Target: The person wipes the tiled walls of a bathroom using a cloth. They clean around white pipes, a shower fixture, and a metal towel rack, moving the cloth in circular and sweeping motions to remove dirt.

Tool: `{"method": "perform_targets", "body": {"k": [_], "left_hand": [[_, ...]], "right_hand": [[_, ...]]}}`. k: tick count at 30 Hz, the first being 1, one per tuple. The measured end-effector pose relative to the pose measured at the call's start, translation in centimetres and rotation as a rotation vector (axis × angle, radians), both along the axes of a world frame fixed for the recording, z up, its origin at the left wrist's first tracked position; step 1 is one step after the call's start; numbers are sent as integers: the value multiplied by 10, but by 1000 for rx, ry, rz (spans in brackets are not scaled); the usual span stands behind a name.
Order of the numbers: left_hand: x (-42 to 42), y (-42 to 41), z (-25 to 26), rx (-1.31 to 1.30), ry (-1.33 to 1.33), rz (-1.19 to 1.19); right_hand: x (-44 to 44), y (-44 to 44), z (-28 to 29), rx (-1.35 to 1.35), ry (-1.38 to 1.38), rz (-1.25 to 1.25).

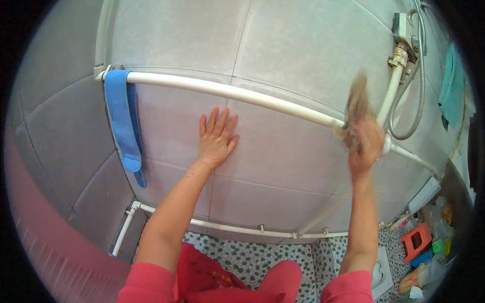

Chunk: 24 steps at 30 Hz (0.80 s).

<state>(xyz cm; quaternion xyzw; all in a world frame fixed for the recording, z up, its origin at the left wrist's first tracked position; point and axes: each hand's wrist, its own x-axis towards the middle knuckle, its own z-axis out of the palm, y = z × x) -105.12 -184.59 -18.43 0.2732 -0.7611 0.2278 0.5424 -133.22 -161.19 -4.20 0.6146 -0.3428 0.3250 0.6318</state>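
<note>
My left hand (216,139) is spread against the grey wall tiles (280,151), below a white horizontal pipe (227,91). Nothing is in it. On the right, my right hand (366,142) grips a brownish cloth (358,92) by the pipe's right end, where it meets an upright pipe (390,94). Both the hand and the cloth are blurred, and the fingers' exact hold is hard to make out. A blue fabric strap (120,113) hangs folded over the pipe's left end.
A shower valve (405,32) with a metal hose (420,98) is at upper right. A teal cloth (451,89) hangs beyond. Lower pipes (242,229) run above the pebble-patterned floor (242,248). An orange plastic stool (416,242) stands among clutter near a squat toilet (382,272).
</note>
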Motion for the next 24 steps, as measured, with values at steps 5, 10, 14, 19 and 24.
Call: {"method": "perform_targets", "body": {"k": [5, 10, 14, 19, 24], "left_hand": [[3, 0, -9, -47, -4, -51], [17, -9, -50, 76, 191, 79], [12, 1, -63, 337, 364, 121], [10, -8, -75, 262, 311, 142], [15, -12, -78, 219, 311, 164]], "right_hand": [[-36, -10, -115, 254, -144, -392], [1, -63, -89, 217, -550, -366], [91, -116, -46, 241, -620, -214], [185, -172, -26, 245, -652, -253], [262, -217, -21, 406, -533, -45]]}}
